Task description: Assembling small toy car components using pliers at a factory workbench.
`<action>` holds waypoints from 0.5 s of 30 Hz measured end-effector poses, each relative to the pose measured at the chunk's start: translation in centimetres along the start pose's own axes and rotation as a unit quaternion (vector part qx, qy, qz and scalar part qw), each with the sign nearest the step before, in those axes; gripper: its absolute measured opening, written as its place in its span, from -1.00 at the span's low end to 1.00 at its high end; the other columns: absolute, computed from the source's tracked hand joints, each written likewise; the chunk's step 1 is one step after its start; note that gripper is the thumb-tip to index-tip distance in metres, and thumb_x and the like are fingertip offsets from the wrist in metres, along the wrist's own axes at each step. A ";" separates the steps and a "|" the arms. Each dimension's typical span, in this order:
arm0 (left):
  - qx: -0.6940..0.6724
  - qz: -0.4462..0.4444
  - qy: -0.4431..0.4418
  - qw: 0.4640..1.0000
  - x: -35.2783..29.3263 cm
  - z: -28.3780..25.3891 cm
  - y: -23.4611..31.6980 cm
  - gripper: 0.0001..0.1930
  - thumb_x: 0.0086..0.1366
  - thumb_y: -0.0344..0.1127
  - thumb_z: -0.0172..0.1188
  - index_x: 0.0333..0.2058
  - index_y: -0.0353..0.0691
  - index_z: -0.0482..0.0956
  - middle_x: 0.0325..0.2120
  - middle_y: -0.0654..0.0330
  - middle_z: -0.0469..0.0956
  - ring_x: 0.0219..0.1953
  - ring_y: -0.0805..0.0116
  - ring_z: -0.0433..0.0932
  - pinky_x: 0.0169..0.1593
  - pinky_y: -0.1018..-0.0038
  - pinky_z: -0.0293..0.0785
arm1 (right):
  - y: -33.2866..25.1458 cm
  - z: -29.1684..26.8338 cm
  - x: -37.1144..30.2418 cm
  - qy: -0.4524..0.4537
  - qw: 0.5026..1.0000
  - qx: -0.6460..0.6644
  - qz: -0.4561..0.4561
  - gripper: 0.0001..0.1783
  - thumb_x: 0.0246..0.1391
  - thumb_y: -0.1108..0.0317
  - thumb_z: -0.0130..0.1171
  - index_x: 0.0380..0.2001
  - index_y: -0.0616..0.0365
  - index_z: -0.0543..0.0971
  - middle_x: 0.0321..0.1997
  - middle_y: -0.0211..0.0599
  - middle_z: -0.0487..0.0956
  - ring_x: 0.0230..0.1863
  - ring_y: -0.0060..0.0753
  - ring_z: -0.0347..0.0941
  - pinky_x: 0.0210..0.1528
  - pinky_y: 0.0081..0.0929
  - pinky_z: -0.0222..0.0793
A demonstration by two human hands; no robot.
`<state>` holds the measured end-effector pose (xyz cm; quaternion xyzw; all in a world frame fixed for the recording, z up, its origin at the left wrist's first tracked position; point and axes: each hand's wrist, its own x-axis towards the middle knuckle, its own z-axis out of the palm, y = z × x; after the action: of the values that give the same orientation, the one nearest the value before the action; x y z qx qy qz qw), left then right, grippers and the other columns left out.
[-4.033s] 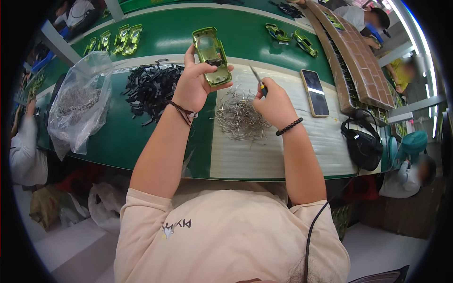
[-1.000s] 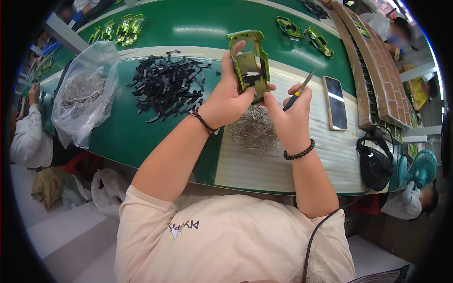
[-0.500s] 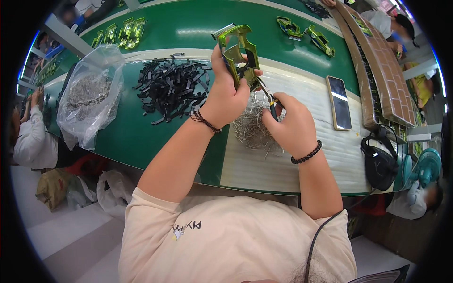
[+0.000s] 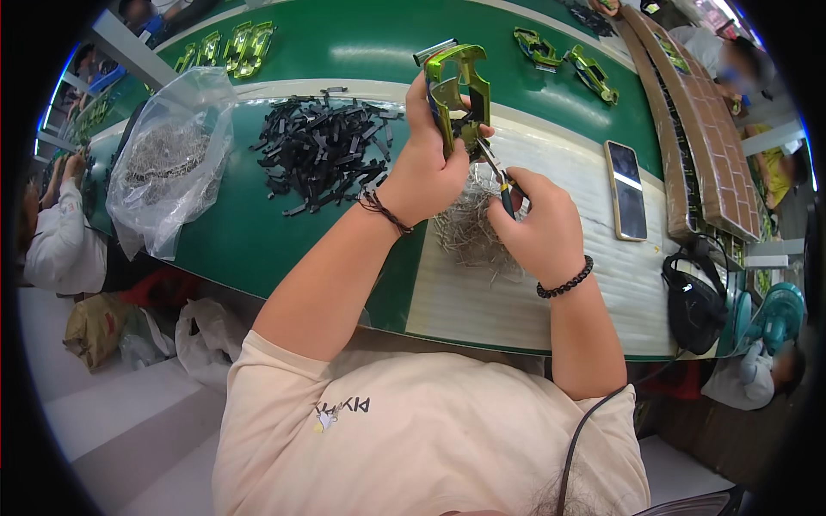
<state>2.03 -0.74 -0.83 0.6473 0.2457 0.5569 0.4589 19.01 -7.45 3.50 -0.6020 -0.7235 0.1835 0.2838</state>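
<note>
A glossy green frame-shaped part [image 4: 474, 73] with dark inner pieces is held up by my left hand [image 4: 428, 172], whose fingers wrap its lower left side. My right hand [image 4: 544, 225] is closed around the dark handles of pliers [image 4: 495, 168]. The pliers' metal jaws meet the lower end of the green part; what lies between them is too small to make out. Under both hands spreads a heap of thin bent metal wires [image 4: 477, 236]. Left of my left hand lies a pile of small black strips [image 4: 318, 155].
A clear plastic bag [image 4: 168, 172] of metal wires stands at left. More green parts [image 4: 249, 50] rest at the far left, and others [image 4: 592, 76] at the far right. At right are a phone [image 4: 627, 191], a black pouch [image 4: 695, 301] and long brown cartons [image 4: 705, 155]. Other people sit around.
The view has shifted slightly, so the scene sits a little further right. Both hands keep their grips, and the pliers remain at the green part's lower end.
</note>
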 end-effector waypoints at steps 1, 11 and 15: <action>0.000 -0.013 -0.004 1.000 0.0 -0.1 0.0 -0.10 0.20 -0.80 -0.24 0.36 0.13 -0.38 0.06 0.09 0.23 0.03 0.24 0.54 0.05 0.30 0.53 | 0.1 0.1 0.0 0.001 1.000 -0.001 0.000 -0.65 -0.10 0.24 0.27 -0.23 0.19 0.61 -0.42 -0.17 0.57 -0.44 -0.10 0.50 -0.37 -0.27 0.42; -0.017 -0.149 -0.063 0.987 -0.2 -0.5 1.3 -0.11 0.24 -0.75 -0.22 0.37 0.17 -0.39 0.08 0.11 0.25 0.01 0.25 0.54 -0.08 0.27 0.66 | 0.3 -0.7 0.1 0.043 0.969 -0.187 -0.155 -0.59 -0.23 0.38 0.32 -0.18 0.11 0.59 -0.40 -0.31 0.50 -0.38 -0.21 0.44 -0.34 -0.32 0.43; -0.011 -0.143 -0.098 0.985 -0.1 -0.9 1.5 -0.11 0.25 -0.74 -0.20 0.37 0.15 -0.40 0.09 0.11 0.24 0.01 0.24 0.53 -0.09 0.27 0.67 | 0.5 -1.0 0.3 0.025 0.962 -0.206 -0.178 -0.58 -0.25 0.41 0.33 -0.18 0.08 0.59 -0.37 -0.34 0.48 -0.37 -0.23 0.41 -0.33 -0.32 0.42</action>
<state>0.90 -1.24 0.43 0.6516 0.2835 0.4223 0.5628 20.00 -7.17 4.06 -0.5131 -0.8338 -0.0381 0.2001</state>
